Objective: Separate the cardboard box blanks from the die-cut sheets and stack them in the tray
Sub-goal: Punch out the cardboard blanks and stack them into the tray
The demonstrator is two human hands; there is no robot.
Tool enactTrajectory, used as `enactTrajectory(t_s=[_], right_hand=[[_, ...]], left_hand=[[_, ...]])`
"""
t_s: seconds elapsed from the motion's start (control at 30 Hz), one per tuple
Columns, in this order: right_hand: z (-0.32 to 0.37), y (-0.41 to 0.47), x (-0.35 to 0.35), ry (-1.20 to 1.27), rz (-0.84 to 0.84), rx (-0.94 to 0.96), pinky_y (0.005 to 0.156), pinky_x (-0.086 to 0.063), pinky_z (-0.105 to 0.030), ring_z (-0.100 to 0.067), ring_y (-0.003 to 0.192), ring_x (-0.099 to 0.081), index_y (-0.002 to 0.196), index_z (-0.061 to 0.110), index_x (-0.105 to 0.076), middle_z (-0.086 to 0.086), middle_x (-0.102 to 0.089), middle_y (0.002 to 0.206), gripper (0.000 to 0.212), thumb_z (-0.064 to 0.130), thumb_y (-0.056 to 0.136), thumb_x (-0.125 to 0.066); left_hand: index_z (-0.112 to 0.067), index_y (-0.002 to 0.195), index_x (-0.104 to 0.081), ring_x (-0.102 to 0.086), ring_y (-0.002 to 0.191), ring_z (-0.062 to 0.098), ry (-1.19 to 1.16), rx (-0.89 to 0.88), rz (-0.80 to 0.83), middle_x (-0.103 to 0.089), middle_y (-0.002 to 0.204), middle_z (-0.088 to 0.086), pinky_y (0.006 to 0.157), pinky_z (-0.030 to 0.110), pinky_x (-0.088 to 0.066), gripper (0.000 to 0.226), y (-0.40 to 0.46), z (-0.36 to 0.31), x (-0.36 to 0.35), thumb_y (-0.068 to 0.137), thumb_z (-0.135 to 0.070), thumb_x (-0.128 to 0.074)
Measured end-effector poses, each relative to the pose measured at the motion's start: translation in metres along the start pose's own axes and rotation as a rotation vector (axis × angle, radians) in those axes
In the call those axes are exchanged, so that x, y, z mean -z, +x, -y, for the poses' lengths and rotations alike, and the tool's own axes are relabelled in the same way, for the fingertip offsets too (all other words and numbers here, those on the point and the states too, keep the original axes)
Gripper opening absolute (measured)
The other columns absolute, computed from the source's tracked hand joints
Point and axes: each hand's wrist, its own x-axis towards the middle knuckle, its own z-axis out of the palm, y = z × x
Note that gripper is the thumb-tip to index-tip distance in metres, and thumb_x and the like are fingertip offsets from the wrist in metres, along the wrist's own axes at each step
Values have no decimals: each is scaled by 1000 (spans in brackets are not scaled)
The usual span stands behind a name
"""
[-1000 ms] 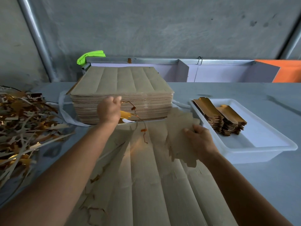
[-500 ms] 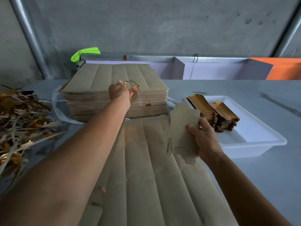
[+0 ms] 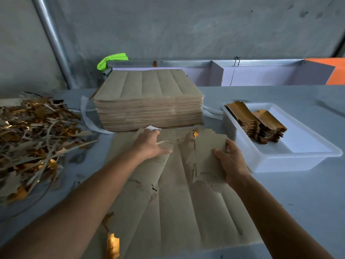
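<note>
A brown die-cut sheet lies on the grey table in front of me, torn along several cuts. My left hand is on its far part, thumb and fingers closed on a raised fold of the sheet. My right hand grips a small bundle of loosened box blanks at the sheet's right side, thumb on top. A white tray to the right holds two short stacks of gold-faced blanks. A thick stack of uncut sheets stands just beyond the hands.
A pile of scrap strips, brown and gold, covers the table's left side. White strapping lies around the sheet stack. Behind are a metal rail with a green object, an orange panel and a slanting pipe against the concrete wall.
My left hand, which was raised over the stack with a thin scrap strip, has come back down onto the sheet. My right hand has lowered the blanks toward the sheet's right side.
</note>
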Motion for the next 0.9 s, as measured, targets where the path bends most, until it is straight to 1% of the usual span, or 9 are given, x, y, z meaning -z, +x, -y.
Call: enactTrajectory(t_s=[0.1,0.23,0.3,0.43,0.57,0.67,0.73,0.83,0.9], right_hand=[[-1,-7,-1,-14,12,-4,57,-46,-25,-13,82,-57,132,30,-41,9,-55,96,44,13,94,-55],[-5,-12,4,-23,40,-8,46,-48,-18,-14,81,-61,129,34,-42,8,-56,97,45,12,93,-57],[-11,-11,5,-39,58,-19,52,-51,-22,-16,84,-63,132,36,-40,6,-57,101,48,14,93,-58],[-23,-2,7,-70,84,-56,77,-57,-41,-24,94,-64,136,39,-38,0,-56,114,53,19,92,-59],[-29,8,6,-26,106,-81,78,-58,-45,-25,92,-68,129,41,-45,-3,-61,114,51,16,89,-64],[-31,13,4,43,102,-72,63,-58,-34,-22,84,-70,120,43,-48,-2,-63,107,52,8,86,-66],[-32,15,0,36,90,-42,64,-58,-32,-23,88,-68,130,41,-43,0,-60,110,62,3,86,-64],[-31,17,-6,82,128,-30,65,-59,-30,-22,90,-68,142,45,-27,12,-54,107,81,-4,87,-60],[-30,18,-8,61,164,-29,63,-58,-26,-20,92,-67,142,45,-28,13,-52,108,79,-5,88,-58]], left_hand=[[-17,137,-36,-28,132,34,242,99,53,-30,142,12,105,40,-31,81,-3,0,-21,74,-58,-67],[-15,142,-31,-22,134,34,256,18,48,-24,149,13,111,36,-20,70,11,-2,-32,87,-48,-58],[-12,144,-30,-19,138,32,227,-44,45,-20,152,13,111,32,-16,69,23,-6,-34,89,-44,-57],[-9,146,-26,-18,141,26,207,-142,93,-23,154,9,111,30,-16,75,50,-11,-38,89,-42,-60],[-19,147,-28,-23,139,24,301,-153,153,-30,152,4,110,36,-24,74,71,-6,-47,87,-53,-55],[-20,133,-44,-34,129,24,345,-166,107,-42,137,6,103,37,-31,62,84,-5,-50,85,-58,-55],[-22,116,-52,-42,121,24,358,-154,88,-52,126,3,97,37,-33,51,90,-5,-48,83,-59,-57],[-25,84,-49,-47,110,22,299,-134,83,-59,107,-1,87,34,-32,33,93,-2,-45,82,-56,-61],[-23,79,-46,-44,107,20,225,-147,77,-54,103,-1,84,33,-33,31,93,-1,-45,83,-49,-63]])
